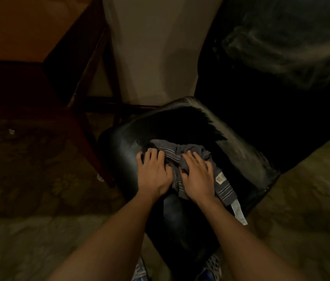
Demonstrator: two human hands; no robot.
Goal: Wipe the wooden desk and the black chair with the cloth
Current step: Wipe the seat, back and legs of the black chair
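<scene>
Both hands press striped cloth flat on black chair seat; dim, seemingly dusty.

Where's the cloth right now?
Head view, low centre: the cloth lies bunched on the black chair seat, pressed under the left hand and right hand, its tail trailing toward the seat's right edge.

Patterned carpet, pale wall (all dimly lit)

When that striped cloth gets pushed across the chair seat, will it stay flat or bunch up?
Probably bunches: the cloth lies crumpled in folds under the left hand and right hand, so it looks floppy. It likely slides easily on the glossy-looking chair seat. Its trailing strip may drag.
</scene>
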